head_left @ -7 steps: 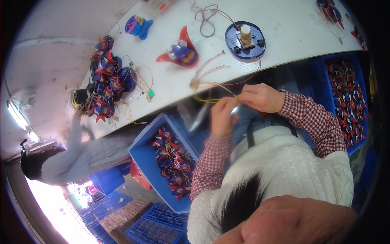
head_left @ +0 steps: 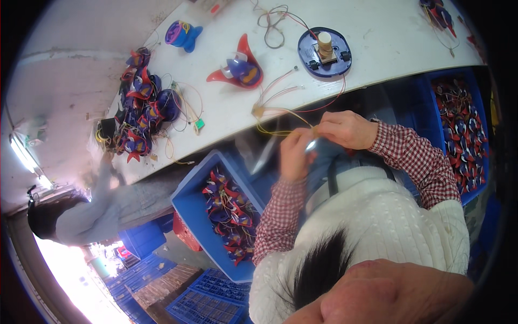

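Observation:
My left hand (head_left: 295,155) and my right hand (head_left: 347,130) meet just off the table's near edge, fingers pinched together. Between them they grip the ends of thin yellow wires (head_left: 280,133). A small shiny thing (head_left: 311,144) shows at my left fingertips, too small to name. The wires lead back to a small tan part (head_left: 258,111) on the table, from which red and white wires with tiny ends also spread. Beyond it lie a red, white and purple plastic figure piece (head_left: 245,70) and a dark oval base (head_left: 325,52) with a pale cylinder standing on it.
On the white table (head_left: 226,113) are a blue and purple part (head_left: 184,35) and a pile of wired figure pieces (head_left: 141,108). Blue crates of such pieces stand to the left (head_left: 186,202) and right (head_left: 470,81). Another person (head_left: 91,218) works at far left.
My hands keep their pinch on the wires with hardly any movement. The other person's arm at the left has shifted slightly.

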Available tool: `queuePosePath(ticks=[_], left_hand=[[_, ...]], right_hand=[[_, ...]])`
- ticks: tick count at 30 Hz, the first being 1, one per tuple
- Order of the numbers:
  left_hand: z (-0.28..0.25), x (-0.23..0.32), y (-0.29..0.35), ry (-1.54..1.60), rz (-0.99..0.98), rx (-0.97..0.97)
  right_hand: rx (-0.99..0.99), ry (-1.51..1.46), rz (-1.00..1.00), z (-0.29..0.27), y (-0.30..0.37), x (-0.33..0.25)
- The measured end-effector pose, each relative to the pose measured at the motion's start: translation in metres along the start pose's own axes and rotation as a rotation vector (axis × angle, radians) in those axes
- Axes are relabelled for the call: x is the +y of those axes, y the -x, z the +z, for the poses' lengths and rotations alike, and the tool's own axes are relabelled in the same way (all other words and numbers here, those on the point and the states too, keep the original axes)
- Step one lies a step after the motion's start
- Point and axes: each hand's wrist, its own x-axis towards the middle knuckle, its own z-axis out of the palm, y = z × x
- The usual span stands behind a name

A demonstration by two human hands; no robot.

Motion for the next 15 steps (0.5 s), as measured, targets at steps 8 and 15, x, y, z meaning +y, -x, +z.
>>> queuePosePath(ticks=[8, 15], left_hand=[[-0.0017, -0.0039, -0.0051, 0.022, 0.011, -0.028], [-0.0011, -0.0045, -0.0040, 0.036, 0.012, -0.052]], right_hand=[[0.015, 0.041, -0.019, 0.0003, 0.0017, 0.0021], [0.021, 0.000, 0.066, 0.0007, 0.0069, 0.0070]])
